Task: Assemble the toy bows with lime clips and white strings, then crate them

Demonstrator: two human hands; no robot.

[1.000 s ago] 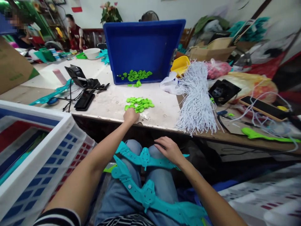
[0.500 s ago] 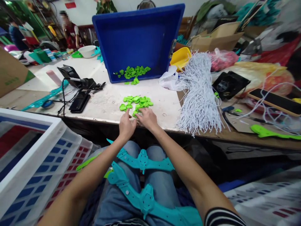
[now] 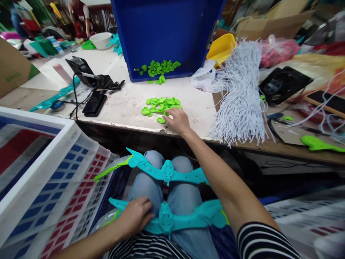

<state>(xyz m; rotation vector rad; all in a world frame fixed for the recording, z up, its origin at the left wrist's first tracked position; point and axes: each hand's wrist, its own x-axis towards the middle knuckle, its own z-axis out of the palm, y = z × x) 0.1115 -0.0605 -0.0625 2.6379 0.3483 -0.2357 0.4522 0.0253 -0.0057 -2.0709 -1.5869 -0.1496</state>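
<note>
Two teal plastic toy-bow parts lie across my lap. My left hand [image 3: 136, 215] has dropped to the nearer bow part [image 3: 185, 220], its fingers curled over the left arm of it. The farther bow part [image 3: 168, 172] rests over my knees, with a thin lime-green strip [image 3: 113, 168] at its left end. Up on the table edge, my right hand [image 3: 178, 120] has bent fingers at a small lime-green plastic piece [image 3: 161, 120]. Just beyond those fingertips spreads a loose pile of similar green pieces [image 3: 159, 105].
A blue bin [image 3: 167, 32] tipped on its side holds more green pieces at its lip. White cords [image 3: 239, 97] hang in a bundle over the table edge on the right. A white basket [image 3: 67, 194] stands at my left, a phone stand [image 3: 91, 77] behind it.
My left hand has left the green pieces and moved down to the nearer bow part, which now lies more level. My right hand stays by the pile. The view has tilted down.
</note>
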